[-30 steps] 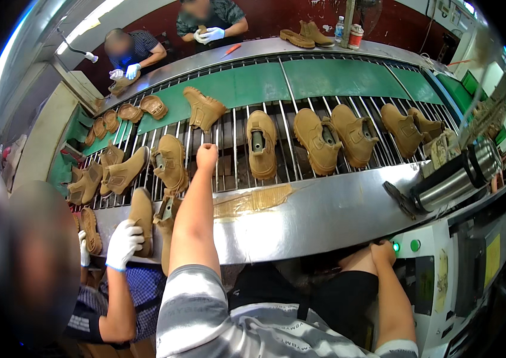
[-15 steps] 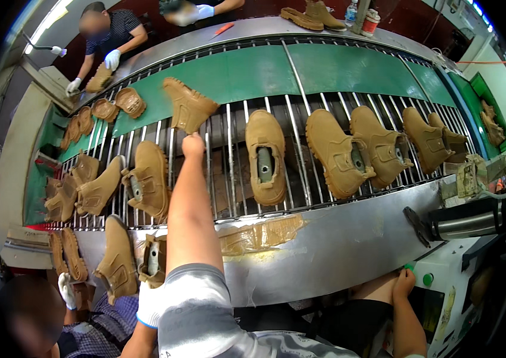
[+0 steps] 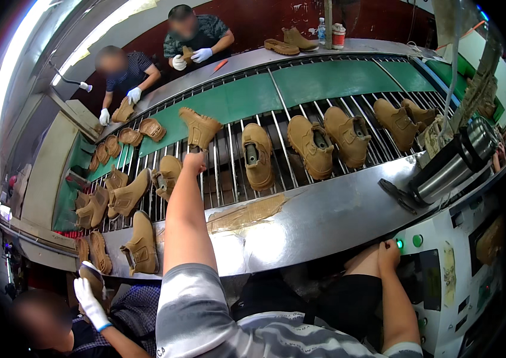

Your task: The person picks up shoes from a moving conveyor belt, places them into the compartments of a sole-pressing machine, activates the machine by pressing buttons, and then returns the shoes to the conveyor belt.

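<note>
My left arm reaches out over the roller conveyor (image 3: 229, 173). At its end my left hand (image 3: 194, 162) is closed on the upper part of a tan boot (image 3: 201, 128), whose toe points up and to the left. Right of it, a tan boot (image 3: 257, 158) lies on the rollers with its opening toward me. Left of my wrist is a further boot (image 3: 168, 175). My right hand (image 3: 389, 256) is curled beside a lit green button (image 3: 400, 243) on the white machine panel; its fingertips are partly hidden, and I cannot tell whether it presses the button.
Several boots stand along the rollers, with soles (image 3: 152, 129) at the far left. A thermos (image 3: 456, 161) and pliers (image 3: 397, 196) lie on the right metal ledge. Two people with white gloves work across; another person's gloved hand (image 3: 90, 303) holds a shoe at lower left.
The view has shifted and turned. My left hand still holds the boot, now more upright over the rollers. At lower left, a boot has left the ledge and the co-worker's gloved hand has moved leftward.
</note>
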The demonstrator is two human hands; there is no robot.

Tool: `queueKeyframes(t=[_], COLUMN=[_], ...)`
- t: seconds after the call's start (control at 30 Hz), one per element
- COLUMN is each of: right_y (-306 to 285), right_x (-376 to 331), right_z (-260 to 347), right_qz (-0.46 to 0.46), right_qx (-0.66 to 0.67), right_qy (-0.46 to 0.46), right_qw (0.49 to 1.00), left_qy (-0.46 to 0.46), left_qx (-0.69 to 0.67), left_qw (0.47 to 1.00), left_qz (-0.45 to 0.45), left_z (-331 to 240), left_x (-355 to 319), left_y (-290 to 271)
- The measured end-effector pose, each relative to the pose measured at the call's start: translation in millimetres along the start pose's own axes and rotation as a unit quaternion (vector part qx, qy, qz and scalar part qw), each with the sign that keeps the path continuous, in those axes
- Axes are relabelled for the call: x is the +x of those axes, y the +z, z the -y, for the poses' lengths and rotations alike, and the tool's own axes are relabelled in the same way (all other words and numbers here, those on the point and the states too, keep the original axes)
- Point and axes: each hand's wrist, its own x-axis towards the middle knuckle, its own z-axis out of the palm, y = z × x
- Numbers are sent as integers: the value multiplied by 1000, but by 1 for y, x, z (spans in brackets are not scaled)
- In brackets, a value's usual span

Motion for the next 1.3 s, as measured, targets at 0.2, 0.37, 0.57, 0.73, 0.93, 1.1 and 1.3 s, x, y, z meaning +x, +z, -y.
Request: queueKeyframes(t=[0.2, 0.37, 0.57, 0.73, 0.93, 1.1, 1.3], right_y=[-6, -10, 8, 5, 5, -3, -45], right_x=[3, 13, 33, 30, 8, -48, -175], right_z=[-28, -20, -15, -15, -12, -20, 28], right_qz=[0, 22, 26, 18, -3, -52, 59], right_qx=[-5, -80, -68, -91, 13, 209, 462], right_qy=[44, 92, 103, 106, 77, -6, 4], right_qw=[999, 992, 992, 990, 997, 976, 885], left_qy=[-38, -44, 115, 239, 294, 287, 262], left_qx=[-48, -26, 131, 256, 184, 236, 239], left_qw=[998, 998, 957, 918, 937, 924, 891], left_qz=[0, -44, -234, -186, -29, 92, 281], left_z=[5, 26, 41, 35, -26, -101, -97], left_x=[-17, 37, 94, 57, -36, -175, -365], left_y=[63, 91, 105, 98, 24, -57, -92])
